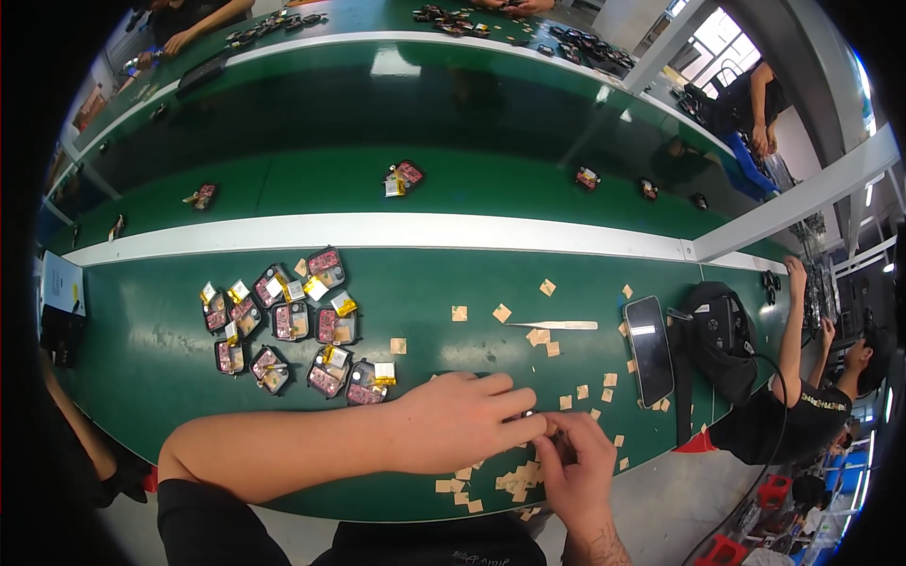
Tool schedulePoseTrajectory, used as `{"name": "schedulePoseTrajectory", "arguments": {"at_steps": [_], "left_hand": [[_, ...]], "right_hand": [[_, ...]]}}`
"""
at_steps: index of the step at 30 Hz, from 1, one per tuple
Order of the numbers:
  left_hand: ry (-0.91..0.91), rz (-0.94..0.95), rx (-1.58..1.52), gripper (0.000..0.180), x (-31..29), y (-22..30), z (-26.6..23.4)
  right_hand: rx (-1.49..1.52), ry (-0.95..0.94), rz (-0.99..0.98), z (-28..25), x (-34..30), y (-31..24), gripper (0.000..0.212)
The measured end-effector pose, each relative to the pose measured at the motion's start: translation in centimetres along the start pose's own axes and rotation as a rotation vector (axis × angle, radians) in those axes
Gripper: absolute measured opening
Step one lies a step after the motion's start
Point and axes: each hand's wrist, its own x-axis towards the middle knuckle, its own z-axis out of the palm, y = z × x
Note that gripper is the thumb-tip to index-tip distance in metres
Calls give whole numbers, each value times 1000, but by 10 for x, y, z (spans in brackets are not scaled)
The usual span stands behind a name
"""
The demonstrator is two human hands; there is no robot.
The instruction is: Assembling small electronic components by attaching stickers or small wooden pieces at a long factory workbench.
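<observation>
My left hand (464,420) reaches across from the left, its fingers bent and its tips meeting those of my right hand (578,464). Both are closed around something small, mostly hidden by the fingers; only a tiny dark and shiny bit shows. Loose tan square pads (517,481) lie in a heap beneath and beside the hands. More such squares, one a tan pad (460,313), are scattered farther up the green table. Left of them sits a group of small black open device housings (291,321) with pink circuit boards and silver-and-yellow battery cells.
Metal tweezers (562,325) lie beyond my hands. On the right are a black phone (650,351) and a black pouch (719,325) with a cable. Past a white rail (377,229), more housings rest on a green belt (311,193). Other people sit around the tables.
</observation>
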Motion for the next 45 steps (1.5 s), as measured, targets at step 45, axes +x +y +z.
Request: {"name": "schedulePoseTrajectory", "arguments": {"at_steps": [45], "left_hand": [[63,-116,-26,28,8,24,15]], "right_hand": [[120,46,-41,1,0,11,22]]}}
